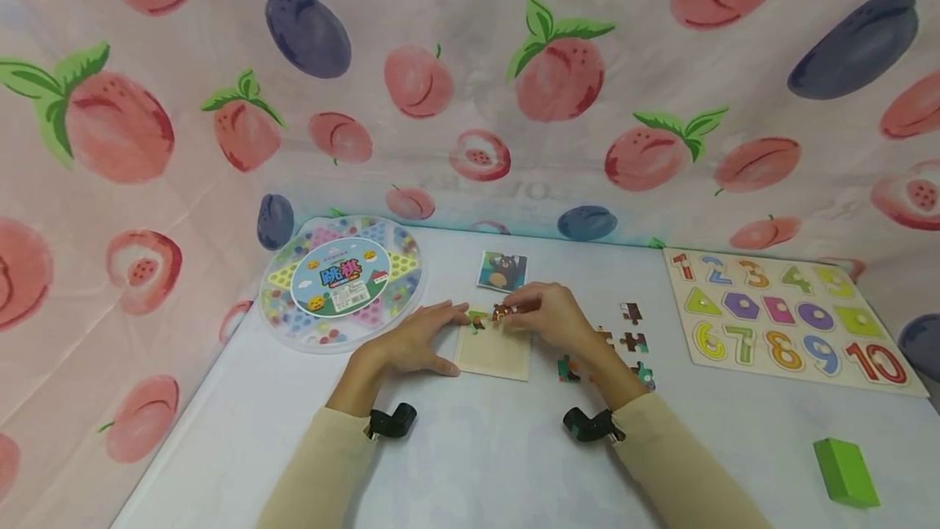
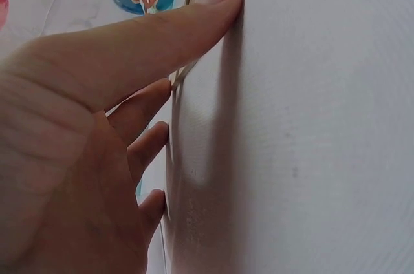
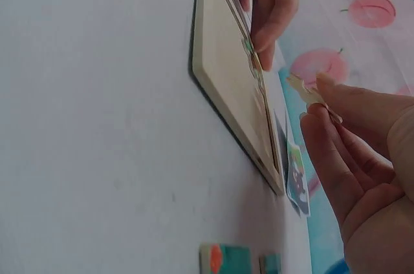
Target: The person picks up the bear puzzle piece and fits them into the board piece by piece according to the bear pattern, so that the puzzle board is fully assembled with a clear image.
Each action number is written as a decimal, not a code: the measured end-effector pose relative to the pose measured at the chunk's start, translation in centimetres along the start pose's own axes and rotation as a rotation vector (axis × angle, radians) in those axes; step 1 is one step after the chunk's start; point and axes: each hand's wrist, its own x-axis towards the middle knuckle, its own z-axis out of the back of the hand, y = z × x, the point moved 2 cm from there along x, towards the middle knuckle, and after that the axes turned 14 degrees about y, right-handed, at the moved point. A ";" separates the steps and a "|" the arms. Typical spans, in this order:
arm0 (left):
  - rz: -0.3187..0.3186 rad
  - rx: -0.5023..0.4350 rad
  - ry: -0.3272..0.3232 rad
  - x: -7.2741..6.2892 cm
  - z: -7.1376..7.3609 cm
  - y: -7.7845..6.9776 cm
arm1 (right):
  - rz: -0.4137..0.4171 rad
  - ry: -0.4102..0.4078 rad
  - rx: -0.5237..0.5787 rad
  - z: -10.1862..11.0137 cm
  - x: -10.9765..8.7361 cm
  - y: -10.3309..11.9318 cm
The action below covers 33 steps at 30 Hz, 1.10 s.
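A shallow wooden puzzle tray (image 1: pixel 494 353) lies flat on the table, with a green and brown puzzle piece (image 1: pixel 477 322) at its upper left corner. My left hand (image 1: pixel 419 340) rests along the tray's left side. Its fingers are nearly straight, and the thumb (image 2: pixel 200 22) reaches the tray's edge. Between thumb and fingertips my right hand (image 1: pixel 552 318) pinches a brown jigsaw piece (image 1: pixel 503 313), which the right wrist view shows raised above the tray. Several loose puzzle pieces (image 1: pixel 633 341) lie to the right, some partly hidden by the right forearm.
Behind the tray lies a picture card (image 1: pixel 503 270) of a dark animal. A round Chinese checkers box (image 1: pixel 341 280) stands at the left. On the right are a number and shape board (image 1: pixel 789 321) and a green block (image 1: pixel 846 472). Fruit-print cloth (image 1: pixel 470 104) hangs at the back.
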 end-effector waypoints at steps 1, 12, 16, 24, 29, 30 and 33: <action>-0.001 0.002 0.002 0.0 0.0 0.0 | 0.001 -0.001 0.000 -0.2 0.1 0.1; -0.015 0.009 0.002 -0.1 0.1 0.0 | 0.014 -0.025 -0.062 -1.7 0.7 0.1; -0.014 0.012 0.001 -0.1 0.1 0.0 | 0.011 -0.022 -0.126 -2.0 0.7 0.2; -0.019 0.014 0.006 -0.1 0.0 -0.1 | -0.002 -0.020 -0.213 -2.3 0.7 0.4; -0.020 0.008 0.010 -0.2 0.1 -0.1 | 0.018 -0.021 -0.252 -2.3 0.9 0.3; -0.019 0.009 0.010 -0.1 0.1 -0.1 | 0.020 -0.020 -0.256 -2.3 0.9 0.3; -0.016 0.009 0.010 -0.1 0.0 0.0 | 0.025 -0.009 -0.260 -2.2 1.0 0.2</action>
